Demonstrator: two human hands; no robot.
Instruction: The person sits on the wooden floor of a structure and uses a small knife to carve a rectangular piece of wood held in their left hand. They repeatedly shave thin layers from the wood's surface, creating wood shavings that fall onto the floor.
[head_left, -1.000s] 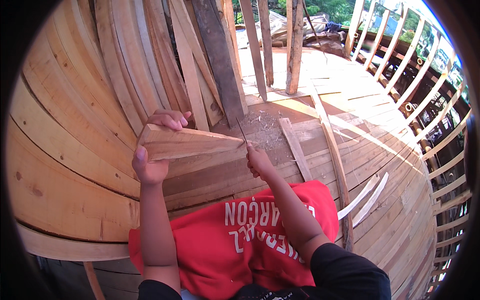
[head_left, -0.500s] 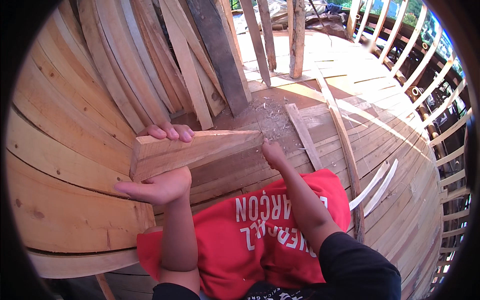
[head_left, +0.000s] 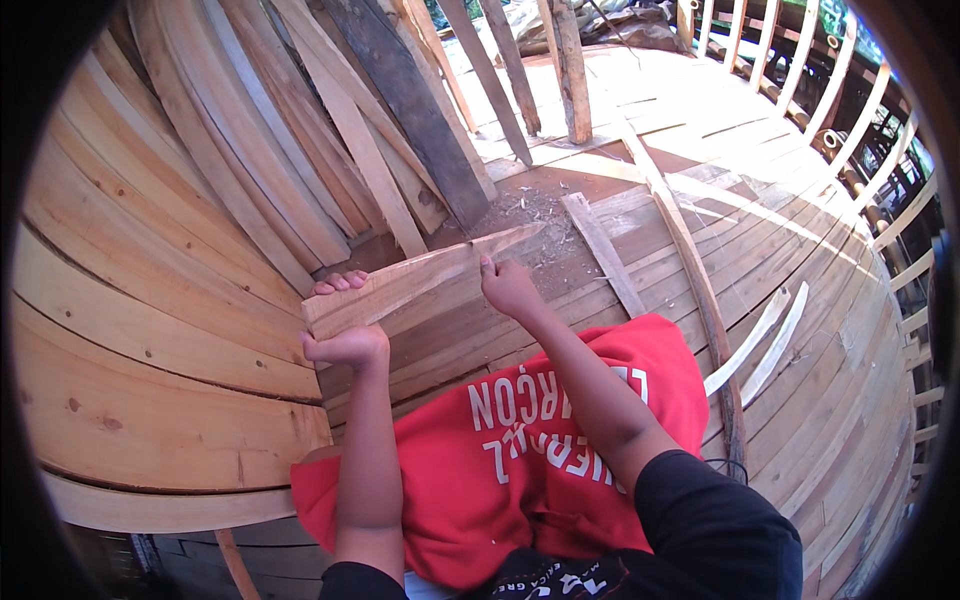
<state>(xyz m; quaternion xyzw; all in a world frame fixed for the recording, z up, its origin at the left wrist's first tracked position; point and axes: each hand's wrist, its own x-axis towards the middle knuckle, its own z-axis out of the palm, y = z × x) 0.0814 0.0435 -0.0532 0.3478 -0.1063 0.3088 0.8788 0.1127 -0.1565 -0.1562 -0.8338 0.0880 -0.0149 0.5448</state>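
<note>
A tapered wooden board [head_left: 400,285] is held out in front of me, its wide end towards the left and its thin point towards the shavings. My left hand [head_left: 350,340] grips the wide end, with fingertips over the top edge and the palm below. My right hand [head_left: 510,287] is closed in a pinch beside the board's lower edge, around the middle of its length. Whatever sits in those fingers is hidden or too thin to name. A small dark mark shows on the board just above my right thumb.
Wood shavings [head_left: 525,210] lie on the plank floor [head_left: 800,420]. A short board [head_left: 603,255], a long strip [head_left: 690,275] and two pale curved offcuts [head_left: 765,345] rest there too. Curved planking [head_left: 160,380] rises at left; upright posts [head_left: 573,80] stand ahead. Red cloth [head_left: 560,440] covers my lap.
My right hand has moved from the board's thin tip back to around its middle. The left hand and the wide end have shifted slightly right and farther from me.
</note>
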